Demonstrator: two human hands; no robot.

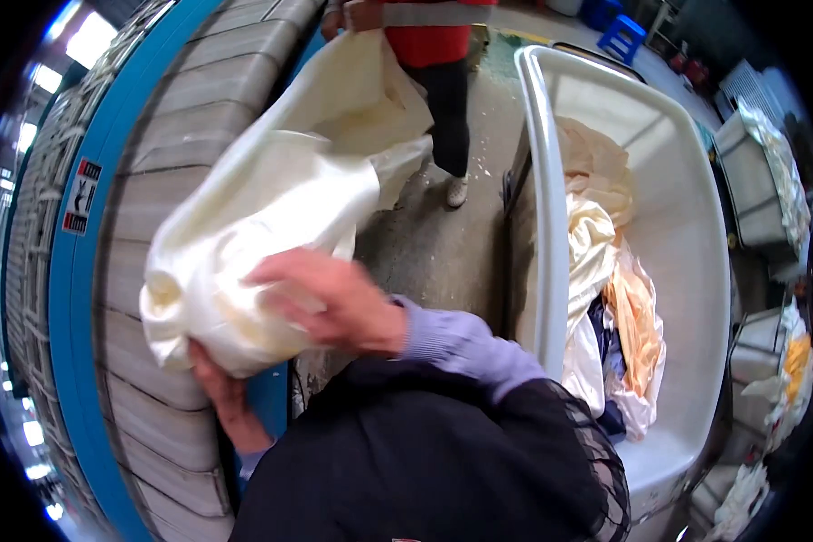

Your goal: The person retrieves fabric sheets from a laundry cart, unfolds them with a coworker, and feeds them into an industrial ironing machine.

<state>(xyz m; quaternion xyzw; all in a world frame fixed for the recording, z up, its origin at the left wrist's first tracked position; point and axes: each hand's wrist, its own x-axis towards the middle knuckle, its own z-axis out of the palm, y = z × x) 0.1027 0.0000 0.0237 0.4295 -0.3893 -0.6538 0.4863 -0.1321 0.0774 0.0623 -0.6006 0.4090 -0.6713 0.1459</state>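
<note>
A large cream-white cloth (271, 208) stretches from a bundled end near me up to a co-worker's hands (352, 14) at the top. My left hand (221, 393) is at the lower left edge of the bundle, with its fingers partly under the cloth and hidden. Over the front of the bundle lies my right hand (321, 298), blurred by motion, its fingers spread on the cloth's surface. The bundle rests over the edge of a padded grey belt (167, 212).
A blue rail (72, 271) runs along the belt's far left. On the right stands a big white bin (686, 253) holding cream, peach and dark cloths (632, 316). More laden bins (754, 190) are at the far right. A blue stool (621, 36) is at the back.
</note>
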